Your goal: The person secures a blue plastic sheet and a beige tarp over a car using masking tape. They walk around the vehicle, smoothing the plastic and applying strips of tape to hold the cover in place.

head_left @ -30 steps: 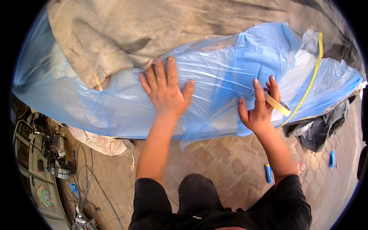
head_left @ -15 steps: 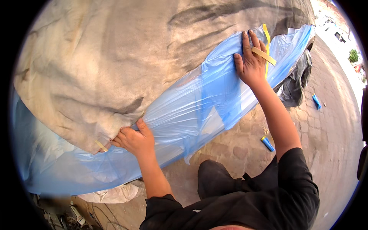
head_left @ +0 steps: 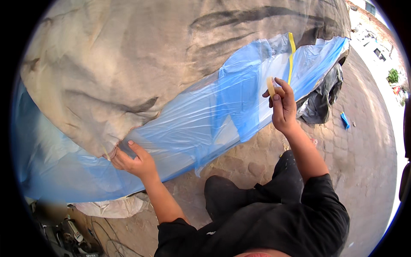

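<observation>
A large stained beige cloth lies over a big rounded form, with blue translucent plastic film showing below its edge. My left hand is at the cloth's lower corner, its fingers curled at the hem and its thumb raised apart. A short pale tape strip sticks at that corner beside the fingertips. My right hand holds a narrow roll of masking tape between thumb and fingers, in front of the film. Above it, a yellow tape strip runs down the film from the cloth edge.
Crumpled black plastic hangs at the film's right end. A small blue piece lies on the paving. Cables and dark equipment are at the lower left, near a whitish sheet.
My right hand has come off the film and drawn down toward me, now gripping the tape roll that hung on its finger. My left hand has shifted left along the cloth edge.
</observation>
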Demonstrator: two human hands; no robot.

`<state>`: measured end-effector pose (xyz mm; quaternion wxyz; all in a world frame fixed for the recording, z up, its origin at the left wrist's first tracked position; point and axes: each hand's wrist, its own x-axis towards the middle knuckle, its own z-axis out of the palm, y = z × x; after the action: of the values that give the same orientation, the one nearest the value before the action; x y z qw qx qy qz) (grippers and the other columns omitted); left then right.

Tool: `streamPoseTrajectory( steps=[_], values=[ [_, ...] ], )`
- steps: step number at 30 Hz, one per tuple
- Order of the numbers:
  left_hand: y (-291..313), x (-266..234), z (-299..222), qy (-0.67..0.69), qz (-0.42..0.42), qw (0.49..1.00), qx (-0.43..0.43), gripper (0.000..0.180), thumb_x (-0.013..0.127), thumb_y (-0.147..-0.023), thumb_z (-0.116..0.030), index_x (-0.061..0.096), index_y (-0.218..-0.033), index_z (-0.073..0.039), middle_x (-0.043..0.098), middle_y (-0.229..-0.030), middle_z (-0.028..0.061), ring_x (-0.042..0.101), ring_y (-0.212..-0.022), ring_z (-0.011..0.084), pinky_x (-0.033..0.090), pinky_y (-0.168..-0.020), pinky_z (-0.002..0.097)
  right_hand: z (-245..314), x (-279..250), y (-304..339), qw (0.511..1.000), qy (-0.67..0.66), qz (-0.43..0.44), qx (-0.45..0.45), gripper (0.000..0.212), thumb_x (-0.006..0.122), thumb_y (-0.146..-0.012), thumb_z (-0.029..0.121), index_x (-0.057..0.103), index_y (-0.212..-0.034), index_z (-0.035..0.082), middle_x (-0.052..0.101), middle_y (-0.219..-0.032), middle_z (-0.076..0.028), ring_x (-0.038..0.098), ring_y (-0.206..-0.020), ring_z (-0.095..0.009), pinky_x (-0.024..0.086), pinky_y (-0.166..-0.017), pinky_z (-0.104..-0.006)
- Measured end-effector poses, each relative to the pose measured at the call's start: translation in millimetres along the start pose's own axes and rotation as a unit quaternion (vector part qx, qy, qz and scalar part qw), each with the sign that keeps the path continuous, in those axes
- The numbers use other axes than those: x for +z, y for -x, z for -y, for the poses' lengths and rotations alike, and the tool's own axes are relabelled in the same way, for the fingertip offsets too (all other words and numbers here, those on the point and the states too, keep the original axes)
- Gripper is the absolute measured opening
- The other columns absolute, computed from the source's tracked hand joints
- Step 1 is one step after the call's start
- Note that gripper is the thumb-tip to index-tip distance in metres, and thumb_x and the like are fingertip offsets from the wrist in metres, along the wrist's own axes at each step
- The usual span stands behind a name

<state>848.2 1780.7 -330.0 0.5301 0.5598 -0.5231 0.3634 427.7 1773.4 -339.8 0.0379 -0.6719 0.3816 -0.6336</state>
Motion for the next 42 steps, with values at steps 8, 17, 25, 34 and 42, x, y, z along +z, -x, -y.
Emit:
streamPoseTrajectory(
  steps=[8,17,25,34,42],
  values=[
    [81.8,-44.4,-128.4,0.522,0.226,0.808,-0.152,0.028,0.064,-0.094,-0.008,0.06,-0.119,0.003,0.061,-0.11,0.0128,0.058,-0.097,0.0199,0.048,-0.085,0.033,37.6,0.5,62.5,0.945,-0.248,0.212,0.011,0.059,0.045,-0.099,-0.001,0.021,-0.153,0.001,0.063,-0.093,-0.013,0.053,-0.079,-0.013,0.043,-0.076,-0.0276],
    [97.3,-51.2,-201.3,0.578,0.325,0.729,-0.169,0.043,0.07,-0.091,-0.008,0.055,-0.131,0.001,0.056,-0.125,0.0122,0.06,-0.099,0.016,0.048,-0.081,0.0291,34.9,-16.1,79.0,0.844,-0.404,0.339,0.101,0.075,0.047,-0.089,-0.005,0.01,-0.155,-0.003,0.065,-0.088,-0.01,0.06,-0.086,-0.019,0.044,-0.086,-0.035],
    [123.5,-42.5,-208.0,0.575,0.365,0.715,-0.159,0.043,0.072,-0.089,-0.006,0.056,-0.129,0.0,0.058,-0.122,0.0114,0.061,-0.095,0.0154,0.049,-0.075,0.0281,13.6,-22.8,109.7,0.814,-0.441,0.345,0.153,0.076,0.045,-0.083,-0.011,0.016,-0.153,-0.003,0.065,-0.086,-0.007,0.058,-0.084,-0.018,0.044,-0.084,-0.0331],
    [133.4,-43.9,-221.8,0.561,0.392,0.691,-0.233,0.029,0.074,-0.083,0.004,0.063,-0.109,-0.001,0.068,-0.103,0.0106,0.068,-0.087,0.0182,0.055,-0.076,0.0314,4.3,-26.4,111.1,0.939,-0.179,0.288,-0.065,0.078,0.056,-0.065,-0.016,0.042,-0.141,-0.004,0.065,-0.096,-0.012,0.057,-0.08,-0.028,0.046,-0.08,-0.0401],
    [144.6,-32.2,-214.7,0.571,0.372,0.706,-0.191,0.026,0.071,-0.086,0.007,0.061,-0.109,0.001,0.068,-0.104,0.013,0.068,-0.092,0.0198,0.055,-0.08,0.0305,-1.9,-19.1,119.2,0.956,-0.09,0.255,-0.116,0.075,0.061,-0.062,-0.014,0.049,-0.136,-0.005,0.063,-0.092,-0.011,0.056,-0.078,-0.029,0.045,-0.081,-0.0409]
  ],
)
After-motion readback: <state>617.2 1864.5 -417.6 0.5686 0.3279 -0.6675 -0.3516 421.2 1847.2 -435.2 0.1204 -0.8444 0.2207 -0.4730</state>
